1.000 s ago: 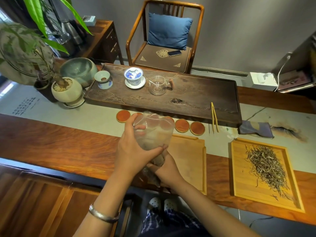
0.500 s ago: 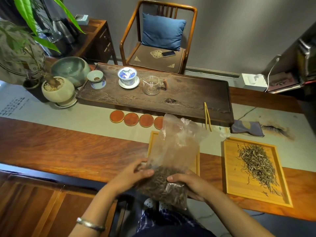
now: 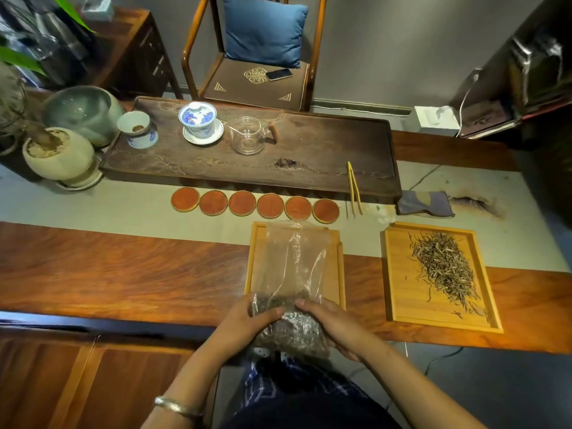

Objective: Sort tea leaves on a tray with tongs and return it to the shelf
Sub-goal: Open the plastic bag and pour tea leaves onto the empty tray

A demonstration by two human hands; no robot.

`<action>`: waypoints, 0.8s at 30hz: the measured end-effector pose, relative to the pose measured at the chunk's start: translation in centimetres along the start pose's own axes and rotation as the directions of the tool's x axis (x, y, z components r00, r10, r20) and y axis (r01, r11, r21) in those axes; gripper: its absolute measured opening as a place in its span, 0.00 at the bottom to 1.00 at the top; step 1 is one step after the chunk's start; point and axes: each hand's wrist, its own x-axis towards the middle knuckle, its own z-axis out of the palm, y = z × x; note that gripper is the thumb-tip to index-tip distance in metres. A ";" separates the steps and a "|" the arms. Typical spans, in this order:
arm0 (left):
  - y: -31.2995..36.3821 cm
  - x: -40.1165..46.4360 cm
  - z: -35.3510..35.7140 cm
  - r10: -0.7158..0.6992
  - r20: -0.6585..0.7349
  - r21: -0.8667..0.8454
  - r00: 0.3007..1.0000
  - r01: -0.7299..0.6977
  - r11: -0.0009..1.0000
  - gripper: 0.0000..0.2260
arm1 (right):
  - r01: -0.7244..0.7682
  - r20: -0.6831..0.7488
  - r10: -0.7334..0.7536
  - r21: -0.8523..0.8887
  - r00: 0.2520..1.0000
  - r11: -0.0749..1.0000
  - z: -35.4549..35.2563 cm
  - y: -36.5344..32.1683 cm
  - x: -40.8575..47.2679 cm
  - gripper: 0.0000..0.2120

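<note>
a clear plastic bag (image 3: pixel 292 274) of dark tea leaves is held at the near edge of the table, its filled bottom gripped between the left hand (image 3: pixel 244 323) and the right hand (image 3: pixel 332 328), the fingers of both curled round the loaded end. the empty upper part of the bag is laid forward over the near bamboo tray (image 3: pixel 335 267), presumably so that leaves can be tipped out onto it. a second bamboo tray (image 3: pixel 399 274), well apart to the right, already carries a loose heap of pale tea leaves (image 3: pixel 442 267) spread for sorting. the bamboo tongs (image 3: pixel 354 188) are left propped against the front rim of the dark wooden tea board (image 3: pixel 309 144), within reach of the right hand but not yet taken up. six round coasters (image 3: pixel 255 204) are lined up just beyond the near tray. no shelf is identifiable in view.
</note>
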 end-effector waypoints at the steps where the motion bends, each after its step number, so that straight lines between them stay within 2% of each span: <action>1: -0.1 0.1 0.1 0.000 0.010 -0.003 1.000 0.000 1.000 0.11 | 0.002 -0.006 -0.002 -0.004 1.000 1.000 -0.1 0.3 0.0 0.29; 4: -0.7 0.6 0.2 -0.004 0.025 0.004 1.000 0.003 1.000 0.17 | -0.016 -0.024 0.016 0.009 1.000 1.000 -0.6 1.5 0.0 0.32; 7: -0.9 0.7 0.3 -0.025 0.043 0.010 0.999 0.025 1.000 0.19 | -0.037 -0.043 0.038 0.036 0.998 0.999 -0.8 1.9 0.0 0.24; 9: -1.0 0.7 0.4 -0.043 0.053 0.006 0.998 0.043 0.999 0.17 | -0.055 -0.027 0.057 0.067 0.998 0.996 -0.9 2.0 0.2 0.19; 12: -1.5 0.6 0.5 -0.083 0.062 -0.025 0.995 0.084 0.996 0.11 | -0.077 -0.009 0.078 0.069 0.997 0.995 -0.8 1.9 0.0 0.19; 17: -2.2 0.2 0.4 -0.173 0.107 0.008 0.979 0.173 0.985 0.26 | -0.141 0.009 0.140 0.088 0.990 0.986 -0.6 1.9 -0.4 0.13; 21: -1.5 0.1 0.1 -0.185 0.154 0.008 0.970 0.186 0.982 0.23 | -0.155 -0.009 0.161 0.204 0.987 0.967 -1.0 1.7 -0.7 0.15; 24: -0.7 0.0 -0.1 -0.180 0.156 -0.014 0.971 0.185 0.983 0.30 | -0.149 -0.018 0.162 0.302 0.987 0.941 -1.6 1.2 -0.9 0.13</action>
